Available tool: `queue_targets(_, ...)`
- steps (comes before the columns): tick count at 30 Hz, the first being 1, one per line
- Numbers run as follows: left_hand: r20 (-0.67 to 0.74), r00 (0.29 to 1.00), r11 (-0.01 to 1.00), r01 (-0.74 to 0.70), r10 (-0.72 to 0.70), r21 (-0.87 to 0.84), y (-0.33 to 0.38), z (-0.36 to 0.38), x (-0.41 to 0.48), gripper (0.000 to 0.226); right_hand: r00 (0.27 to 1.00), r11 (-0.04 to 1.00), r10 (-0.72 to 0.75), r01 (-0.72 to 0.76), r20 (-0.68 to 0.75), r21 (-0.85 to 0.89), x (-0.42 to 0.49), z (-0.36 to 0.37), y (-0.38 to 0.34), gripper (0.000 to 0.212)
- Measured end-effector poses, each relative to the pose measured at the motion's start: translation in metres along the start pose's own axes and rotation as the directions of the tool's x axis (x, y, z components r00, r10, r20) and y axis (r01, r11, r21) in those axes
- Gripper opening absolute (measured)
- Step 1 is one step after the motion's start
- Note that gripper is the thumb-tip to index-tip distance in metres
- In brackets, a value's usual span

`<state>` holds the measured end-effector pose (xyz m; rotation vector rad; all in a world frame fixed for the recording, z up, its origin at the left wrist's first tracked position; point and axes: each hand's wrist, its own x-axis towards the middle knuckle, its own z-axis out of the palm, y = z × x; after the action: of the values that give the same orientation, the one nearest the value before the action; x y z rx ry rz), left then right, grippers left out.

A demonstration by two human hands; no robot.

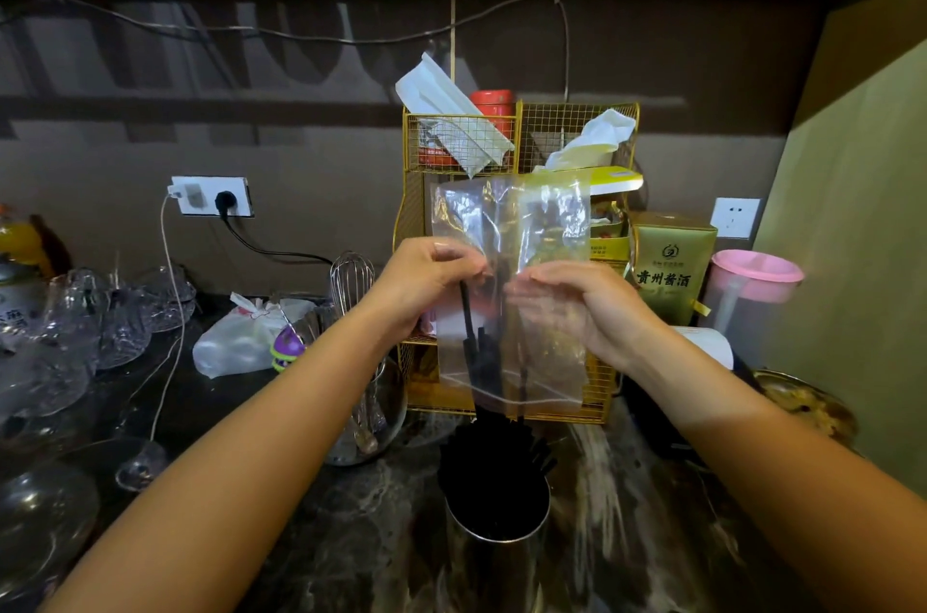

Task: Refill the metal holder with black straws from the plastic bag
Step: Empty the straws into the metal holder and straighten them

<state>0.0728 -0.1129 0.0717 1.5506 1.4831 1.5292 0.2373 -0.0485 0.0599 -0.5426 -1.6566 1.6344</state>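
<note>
A clear plastic bag [536, 221] hangs upside down between both hands, its open mouth low above the metal holder [494, 557]. My left hand [426, 281] pinches the bag's left side, and my right hand [577, 306] grips its right side. A few black straws [476, 351] remain inside the bag, sliding down toward the opening. The round steel holder stands on the dark marble counter directly below and is packed with black straws [494, 457] leaning in several directions.
A gold wire rack [572, 131] with tissues and a red tin stands behind the bag. A green box [669, 261] and pink-lidded jug [752, 291] sit right. Glassware [100, 321], a white bag [241, 341] and a jar with a whisk [361, 392] crowd the left.
</note>
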Motion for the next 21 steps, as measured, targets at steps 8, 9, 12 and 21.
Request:
queue_targets(8, 0.025, 0.996, 0.996, 0.089, -0.089, 0.004, -0.003, -0.008, -0.002, 0.031, 1.000, 1.000, -0.013, 0.013, 0.017, 0.006, 0.006, 0.000, -0.005, 0.020)
queue_targets(9, 0.008, 0.997, 0.997, 0.076, -0.076, -0.009, 0.001, -0.011, -0.001, 0.031, 1.000, 1.000, -0.023, 0.023, 0.017, 0.003, 0.008, -0.001, -0.009, 0.020)
queue_targets(12, 0.012, 1.000, 0.999, 0.019, -0.019, -0.034, 0.015, -0.022, 0.005, 0.030, 0.998, 0.999, -0.052, 0.052, 0.022, -0.010, 0.014, 0.000, -0.023, 0.019)
queue_targets(21, -0.120, 0.988, 0.995, -0.098, 0.097, -0.004, 0.056, -0.057, 0.016, 0.026, 0.983, 0.981, -0.177, 0.180, 0.039, -0.069, 0.039, 0.023, -0.073, 0.018)
